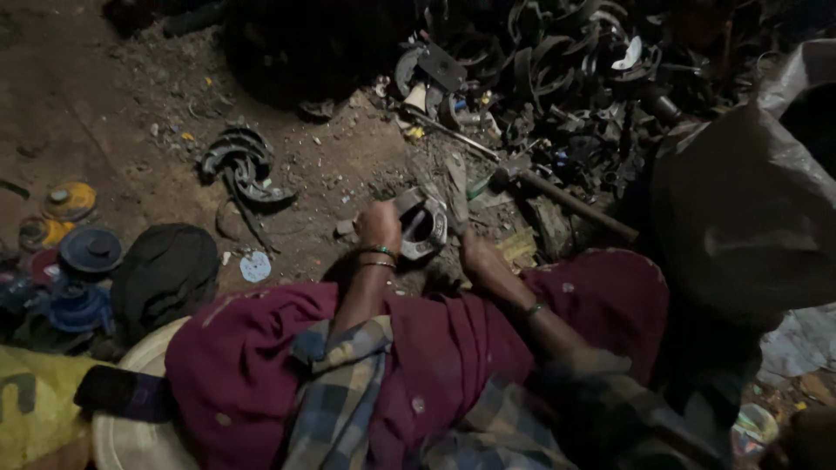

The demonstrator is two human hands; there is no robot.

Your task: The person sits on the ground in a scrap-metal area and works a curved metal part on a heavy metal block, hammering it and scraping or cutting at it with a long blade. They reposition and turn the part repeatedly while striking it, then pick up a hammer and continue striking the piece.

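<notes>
Far left: we note blue disc-shaped parts (87, 252) and a yellow one (70, 200) on the dirt floor (104, 96), with a dark rounded bundle (165, 274) beside them. Further in, curved dark metal pieces (244, 165) lie on the floor. At centre, our left hand (380, 228) is closed around the left side of a grey metal ring-shaped part (424, 224), which sits just above the floor in front of our knees. Our right hand (477, 254) is just right of that part; the light is too dim to tell whether it grips. Right: a hammer (557, 193) lies near a scrap metal pile (566, 78).
</notes>
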